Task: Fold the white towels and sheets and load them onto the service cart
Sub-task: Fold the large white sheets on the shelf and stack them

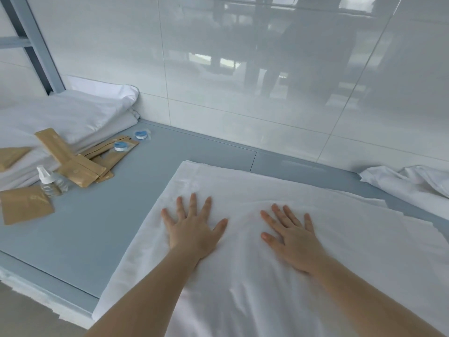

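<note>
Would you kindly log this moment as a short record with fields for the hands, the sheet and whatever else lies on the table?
left hand: flat, fingers spread, pressing on the sheet
right hand: flat, fingers spread, pressing on the sheet
sheet: white, spread on the table, near edge hanging over
table: grey-blue, against a tiled wall
folded linen: white stack, far left
packets: brown, scattered beside and on the stack
bottle: small, clear, white spray top, among the packets
loose cloth: white, crumpled, far right
</note>
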`<action>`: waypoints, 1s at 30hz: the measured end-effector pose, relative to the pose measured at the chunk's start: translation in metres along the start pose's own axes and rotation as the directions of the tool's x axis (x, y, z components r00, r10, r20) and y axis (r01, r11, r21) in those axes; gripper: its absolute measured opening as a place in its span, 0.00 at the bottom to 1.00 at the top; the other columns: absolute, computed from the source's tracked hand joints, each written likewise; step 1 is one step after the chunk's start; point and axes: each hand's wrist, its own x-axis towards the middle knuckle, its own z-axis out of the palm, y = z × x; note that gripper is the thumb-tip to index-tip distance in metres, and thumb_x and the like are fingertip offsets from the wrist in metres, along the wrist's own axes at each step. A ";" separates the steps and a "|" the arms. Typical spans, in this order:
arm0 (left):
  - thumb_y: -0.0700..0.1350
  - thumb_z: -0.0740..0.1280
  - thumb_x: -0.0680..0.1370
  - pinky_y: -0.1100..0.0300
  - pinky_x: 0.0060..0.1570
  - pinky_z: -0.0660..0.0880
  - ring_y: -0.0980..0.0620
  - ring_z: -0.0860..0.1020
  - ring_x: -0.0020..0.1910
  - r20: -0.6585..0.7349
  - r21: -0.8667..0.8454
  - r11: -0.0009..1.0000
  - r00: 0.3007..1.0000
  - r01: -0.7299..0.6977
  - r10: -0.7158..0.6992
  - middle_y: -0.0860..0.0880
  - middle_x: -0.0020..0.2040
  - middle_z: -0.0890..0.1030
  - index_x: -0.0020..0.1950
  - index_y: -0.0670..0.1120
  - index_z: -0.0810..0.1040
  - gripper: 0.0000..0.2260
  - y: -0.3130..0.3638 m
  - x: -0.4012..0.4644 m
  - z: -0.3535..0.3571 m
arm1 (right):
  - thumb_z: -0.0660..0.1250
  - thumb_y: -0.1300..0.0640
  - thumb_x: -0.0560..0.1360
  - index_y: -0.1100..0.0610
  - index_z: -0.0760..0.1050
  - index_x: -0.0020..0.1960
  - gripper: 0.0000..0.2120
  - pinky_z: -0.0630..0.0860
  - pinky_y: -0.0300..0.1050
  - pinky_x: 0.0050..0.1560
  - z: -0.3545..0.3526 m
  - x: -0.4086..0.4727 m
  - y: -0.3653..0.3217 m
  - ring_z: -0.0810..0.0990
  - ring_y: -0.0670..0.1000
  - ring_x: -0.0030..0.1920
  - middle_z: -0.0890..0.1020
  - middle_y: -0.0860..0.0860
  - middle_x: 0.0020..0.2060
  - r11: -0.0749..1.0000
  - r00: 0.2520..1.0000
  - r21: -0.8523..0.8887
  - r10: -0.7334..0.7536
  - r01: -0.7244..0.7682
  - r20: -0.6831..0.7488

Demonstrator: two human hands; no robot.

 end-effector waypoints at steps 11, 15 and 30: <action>0.78 0.30 0.64 0.30 0.65 0.33 0.39 0.37 0.76 -0.051 0.007 0.995 0.994 0.097 -0.097 0.51 0.79 0.39 0.75 0.64 0.36 0.41 -0.042 -0.021 0.002 | 0.27 0.23 0.62 0.29 0.22 0.65 0.34 0.34 0.65 0.72 0.006 -0.005 -0.022 0.32 0.47 0.75 0.33 0.41 0.75 0.999 1.000 -0.031 0.029 -0.029 0.002; 0.78 0.30 0.64 0.31 0.65 0.34 0.40 0.37 0.77 -0.054 0.024 0.999 0.998 0.044 -0.043 0.51 0.79 0.40 0.75 0.64 0.36 0.41 -0.054 -0.013 -0.001 | 0.26 0.22 0.61 0.29 0.22 0.65 0.34 0.33 0.64 0.72 0.008 -0.014 -0.035 0.30 0.48 0.75 0.31 0.41 0.74 0.998 0.998 -0.016 0.058 -0.058 -0.005; 0.78 0.34 0.66 0.30 0.67 0.41 0.41 0.42 0.77 0.012 0.068 0.994 0.997 -0.079 0.079 0.51 0.80 0.43 0.76 0.63 0.41 0.41 -0.069 0.073 -0.015 | 0.34 0.23 0.67 0.31 0.35 0.73 0.36 0.36 0.66 0.71 0.004 0.046 -0.046 0.35 0.50 0.76 0.37 0.43 0.77 0.993 0.992 0.011 0.120 -0.119 -0.044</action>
